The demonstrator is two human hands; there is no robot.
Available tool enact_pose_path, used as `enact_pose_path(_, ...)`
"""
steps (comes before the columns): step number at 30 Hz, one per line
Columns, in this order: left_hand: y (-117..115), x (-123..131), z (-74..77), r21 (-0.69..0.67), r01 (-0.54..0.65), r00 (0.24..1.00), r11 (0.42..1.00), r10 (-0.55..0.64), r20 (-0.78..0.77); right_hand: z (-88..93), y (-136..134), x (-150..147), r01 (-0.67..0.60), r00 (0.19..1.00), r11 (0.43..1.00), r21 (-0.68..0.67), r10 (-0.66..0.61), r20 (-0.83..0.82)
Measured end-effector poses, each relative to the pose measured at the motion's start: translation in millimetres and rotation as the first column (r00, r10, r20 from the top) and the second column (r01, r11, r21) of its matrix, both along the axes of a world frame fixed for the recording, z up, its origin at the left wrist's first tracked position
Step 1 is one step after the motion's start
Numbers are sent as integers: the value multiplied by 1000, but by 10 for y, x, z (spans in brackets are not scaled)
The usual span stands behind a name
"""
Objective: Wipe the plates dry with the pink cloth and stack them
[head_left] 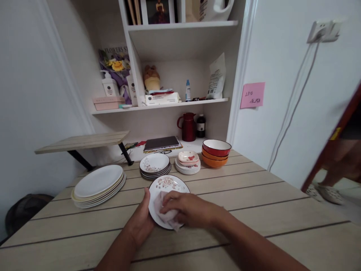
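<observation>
At the near middle of the surface [254, 205], in the head view, the plate [168, 183] stands face up, its underside hidden, so whether it touches the wood cannot be told. The left hand [142, 220] has its grip closed on the rim at 8 o'clock, thumb on the edge. The right hand [188, 209] grips a bunched cloth [158, 204], pressed to the plate's face from 3 o'clock.

The wiping looks to be midway on this plate: the cloth covers the centre and near part, while the floral far part lies uncovered. Which of the other dishes are done and which are left cannot be told.

From the plate, the floral stack [154, 163] sits just beside it at 11 o'clock, the likeliest thing to be knocked. Small dishes [188, 157] on little plates [187, 170] stand at 1 o'clock, bowls [216, 148] between 1 and 2, big plates [98, 181] between 9 and 10, and a riser [84, 142] at 10. Notebooks [162, 143] and a red jug [188, 128] lie farther back, towards 12, seemingly out of the way. Another person's legs [335, 158] show at 3 o'clock, well apart.
</observation>
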State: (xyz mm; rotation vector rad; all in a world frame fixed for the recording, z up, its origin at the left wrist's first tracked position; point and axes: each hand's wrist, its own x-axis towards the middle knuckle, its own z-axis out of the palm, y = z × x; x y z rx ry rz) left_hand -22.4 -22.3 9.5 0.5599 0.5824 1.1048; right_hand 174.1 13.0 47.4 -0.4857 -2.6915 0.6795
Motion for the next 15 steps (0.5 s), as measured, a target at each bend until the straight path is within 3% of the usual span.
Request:
enact_pose_path(5, -9, 10, 3, 24, -19, 1000, 1000, 20, -18, 46, 146, 233, 257, 962, 966, 28, -258, 94)
enact_pose_path(9, -30, 18, 18, 59, -57, 998, 997, 58, -10, 4, 165, 211, 472, 874, 877, 91, -479, 85)
enact_pose_path(15, -56, 56, 75, 13, -93, 994, 996, 94, -58, -96, 140, -37, 660, 746, 739, 137, -666, 5)
